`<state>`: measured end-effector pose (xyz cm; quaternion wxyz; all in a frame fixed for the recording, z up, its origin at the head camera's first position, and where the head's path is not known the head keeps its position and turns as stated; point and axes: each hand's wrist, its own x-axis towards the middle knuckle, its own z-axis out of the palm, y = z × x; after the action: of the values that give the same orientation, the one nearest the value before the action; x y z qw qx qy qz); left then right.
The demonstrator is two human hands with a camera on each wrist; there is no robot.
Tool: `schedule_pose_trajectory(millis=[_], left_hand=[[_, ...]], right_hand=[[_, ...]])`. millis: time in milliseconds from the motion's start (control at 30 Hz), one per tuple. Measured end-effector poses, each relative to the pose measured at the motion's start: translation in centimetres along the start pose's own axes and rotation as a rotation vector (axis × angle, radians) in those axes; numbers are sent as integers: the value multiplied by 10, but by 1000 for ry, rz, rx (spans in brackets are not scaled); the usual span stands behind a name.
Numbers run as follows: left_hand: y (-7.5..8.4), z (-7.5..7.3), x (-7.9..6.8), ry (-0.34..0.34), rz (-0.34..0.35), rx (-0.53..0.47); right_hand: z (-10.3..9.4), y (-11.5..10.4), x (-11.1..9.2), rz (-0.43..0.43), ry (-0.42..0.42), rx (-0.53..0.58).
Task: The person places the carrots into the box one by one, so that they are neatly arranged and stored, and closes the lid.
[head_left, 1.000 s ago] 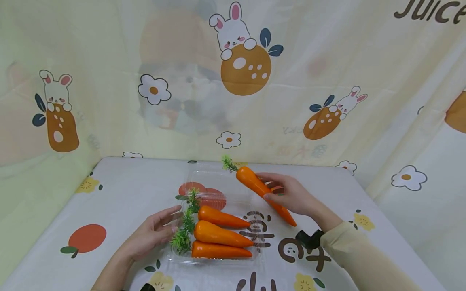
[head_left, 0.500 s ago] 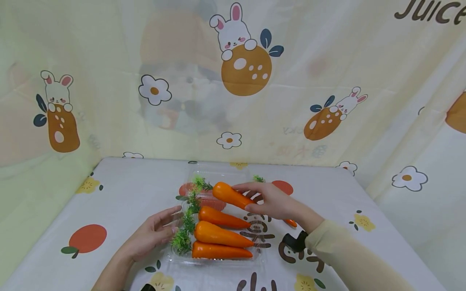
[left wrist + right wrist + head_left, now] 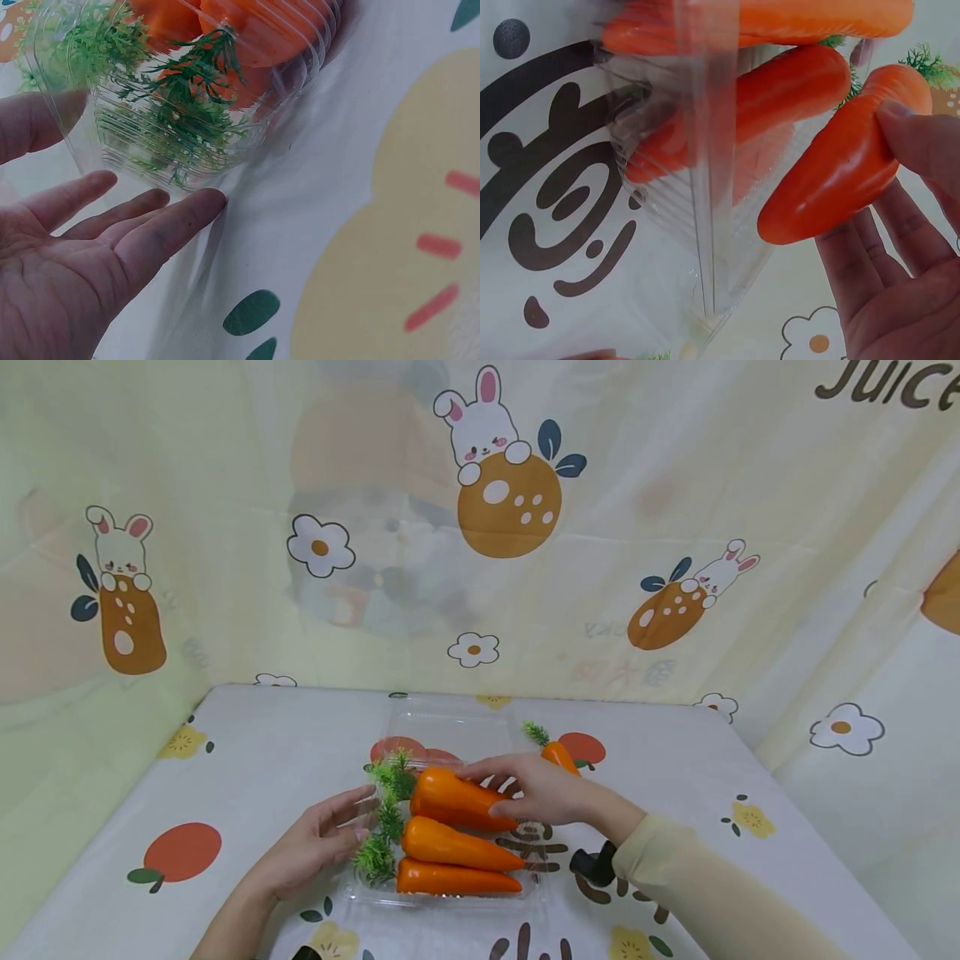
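My right hand (image 3: pixel 543 789) pinches an orange toy carrot (image 3: pixel 442 792) with green plastic leaves between thumb and fingers. In the head view the carrot overlaps the back part of a clear plastic clamshell box (image 3: pixel 450 902). Two carrots, a middle one (image 3: pixel 453 843) and a front one (image 3: pixel 453 877), lie side by side in the box, leaves to the left. Another carrot (image 3: pixel 802 90) in the box is mostly hidden behind the held one in the head view. My left hand (image 3: pixel 307 843) is at the box's left end, fingers extended, fingertips right at the plastic in the left wrist view.
The box's clear lid (image 3: pixel 457 722) lies folded back behind it. One more carrot (image 3: pixel 560 756) lies on the printed tablecloth (image 3: pixel 277 752) to the right, partly hidden by my right hand. A patterned curtain (image 3: pixel 375 610) hangs behind the table.
My right hand has let go of the first carrot, which now lies right of the box. It has brought another carrot down and forward over the box's back carrot. My left hand stays put.
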<state>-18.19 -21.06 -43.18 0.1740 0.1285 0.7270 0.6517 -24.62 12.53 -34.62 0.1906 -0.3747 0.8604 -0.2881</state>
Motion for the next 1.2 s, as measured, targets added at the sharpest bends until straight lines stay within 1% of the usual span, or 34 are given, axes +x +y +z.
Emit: schedule_pose_trajectory(millis=[200,467,533,800,1067,1200], left_hand=[[-2,0,0,-6,3,-9],[-1,3,0,63,-63,10],[-1,3,0,71,-69,10],[-3,2,0,55,-55,7],[-2,2,-1,34,-8,-12],[-1,2,-2,30,-10,-10]], right_hand=[[4,-1,3,-4,-30,7],[8,5,5,0,-40,6],[9,6,6,-4,-38,5],[13,6,9,-12,-52,7],[15,4,12,1,-59,-58],[16,3,13,20,-59,-59]])
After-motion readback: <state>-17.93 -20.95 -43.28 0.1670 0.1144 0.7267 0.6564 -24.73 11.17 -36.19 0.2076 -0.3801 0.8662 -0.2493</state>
